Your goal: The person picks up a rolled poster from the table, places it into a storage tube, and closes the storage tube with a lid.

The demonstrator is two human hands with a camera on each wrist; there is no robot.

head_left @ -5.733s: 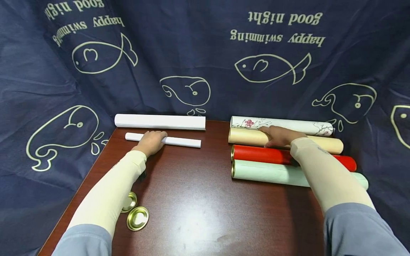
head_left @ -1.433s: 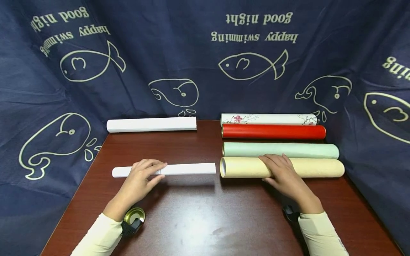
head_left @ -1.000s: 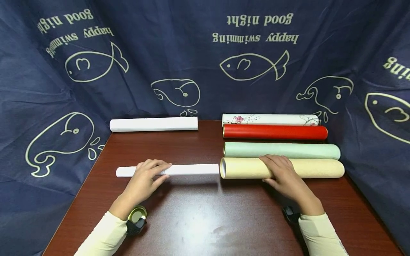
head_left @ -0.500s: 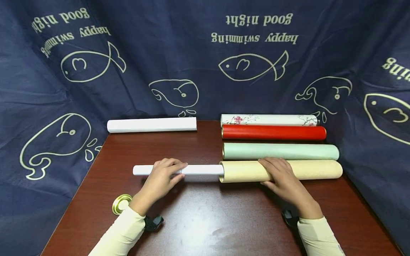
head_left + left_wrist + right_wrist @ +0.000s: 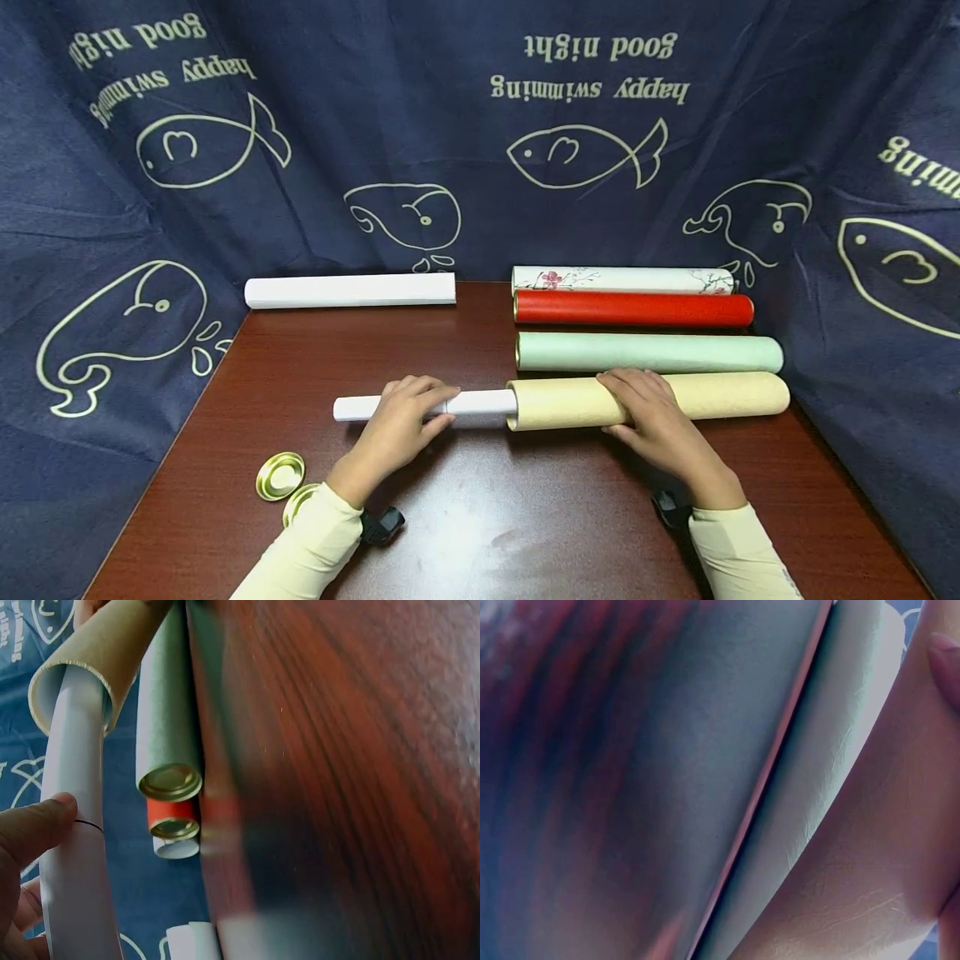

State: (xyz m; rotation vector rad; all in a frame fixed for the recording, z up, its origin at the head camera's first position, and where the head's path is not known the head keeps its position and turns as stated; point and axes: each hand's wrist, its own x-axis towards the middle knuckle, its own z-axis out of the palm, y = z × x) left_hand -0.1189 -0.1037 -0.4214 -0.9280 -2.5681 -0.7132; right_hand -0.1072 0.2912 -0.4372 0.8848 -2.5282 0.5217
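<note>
My left hand (image 5: 401, 421) grips a thin white paper roll (image 5: 480, 403) between thumb and fingers. The roll's right end is inside the open mouth of a cream cardboard tube (image 5: 558, 403); the left wrist view shows the paper (image 5: 73, 765) entering the tube's rim (image 5: 112, 712), with a dark line round the roll by my thumb. My right hand (image 5: 651, 412) holds the cream tube around its middle from above. In the right wrist view part of my right hand (image 5: 946, 671) shows on the tube (image 5: 855, 877). The inserted end is hidden.
Behind the cream tube lie a green tube (image 5: 645, 352), a red tube (image 5: 637, 308) and a flower-printed white tube (image 5: 637, 280). A thicker white paper roll (image 5: 348, 291) lies at the back left. Gold lids (image 5: 280, 476) sit by my left forearm, one partly covered.
The cream tube and thin roll were brought forward from the back rows. My left hand then slid the roll rightward into the tube's mouth, while the right hand stayed gripping the tube.
</note>
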